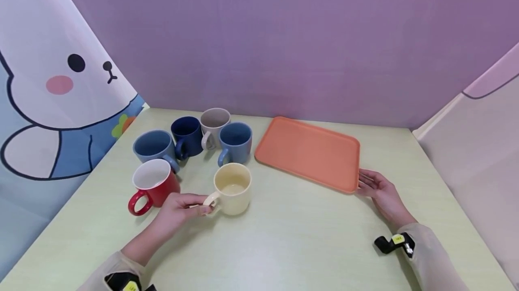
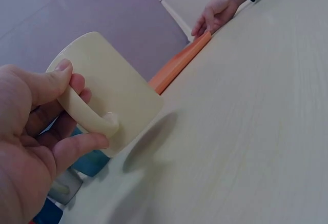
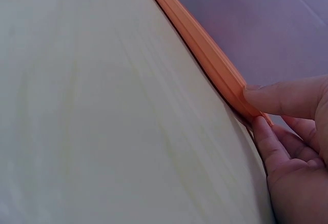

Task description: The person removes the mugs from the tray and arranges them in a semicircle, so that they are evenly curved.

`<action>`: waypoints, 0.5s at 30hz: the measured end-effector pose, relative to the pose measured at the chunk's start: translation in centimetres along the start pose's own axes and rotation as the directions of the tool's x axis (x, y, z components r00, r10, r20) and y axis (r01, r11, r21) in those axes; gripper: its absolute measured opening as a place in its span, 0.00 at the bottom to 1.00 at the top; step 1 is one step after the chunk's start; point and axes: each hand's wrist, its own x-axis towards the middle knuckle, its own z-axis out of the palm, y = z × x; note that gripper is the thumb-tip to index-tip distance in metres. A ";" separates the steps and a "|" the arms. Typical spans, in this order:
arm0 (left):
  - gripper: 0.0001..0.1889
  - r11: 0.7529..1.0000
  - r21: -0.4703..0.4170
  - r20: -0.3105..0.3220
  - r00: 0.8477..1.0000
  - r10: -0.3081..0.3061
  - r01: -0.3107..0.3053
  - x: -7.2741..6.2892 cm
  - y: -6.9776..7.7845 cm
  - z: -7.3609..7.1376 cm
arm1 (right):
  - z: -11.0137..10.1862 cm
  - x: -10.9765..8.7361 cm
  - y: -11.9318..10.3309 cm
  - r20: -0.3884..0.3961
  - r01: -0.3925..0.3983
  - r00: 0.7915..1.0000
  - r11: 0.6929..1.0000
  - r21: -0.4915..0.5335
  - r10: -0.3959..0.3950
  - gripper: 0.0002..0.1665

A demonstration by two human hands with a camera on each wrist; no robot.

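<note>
A cream mug [image 1: 233,190] stands out in front of the other mugs, its mouth facing up. My left hand [image 1: 184,207] pinches its handle between thumb and fingers. In the left wrist view, the mug [image 2: 110,88] is held just above the tabletop, its shadow beneath it. On the right, an orange tray [image 1: 310,153] lies flat. My right hand [image 1: 379,192] holds its near right corner, and the right wrist view shows digits on the tray's rim [image 3: 205,49]. Part of the grip behind that corner is hidden.
Left of the tray, a red mug [image 1: 156,180], a wide blue mug [image 1: 152,147], a navy mug [image 1: 188,135], a pale grey mug [image 1: 215,122] and another blue mug [image 1: 237,142] cluster on the pale table [image 1: 284,241]. A purple backdrop [image 1: 284,47] rises behind.
</note>
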 end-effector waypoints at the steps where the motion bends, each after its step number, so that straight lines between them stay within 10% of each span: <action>1: 0.17 1.000 0.001 -0.002 1.000 -0.002 0.002 -0.2 0.0 -0.2 | 0.0 0.0 0.0 0.000 0.002 1.000 1.000 0.003 -0.002 0.30; 15: 0.13 0.999 0.035 -0.095 0.995 0.025 -0.022 -3.1 -1.3 -2.7 | -0.1 0.0 0.1 0.016 0.018 1.000 0.999 0.051 -0.018 0.29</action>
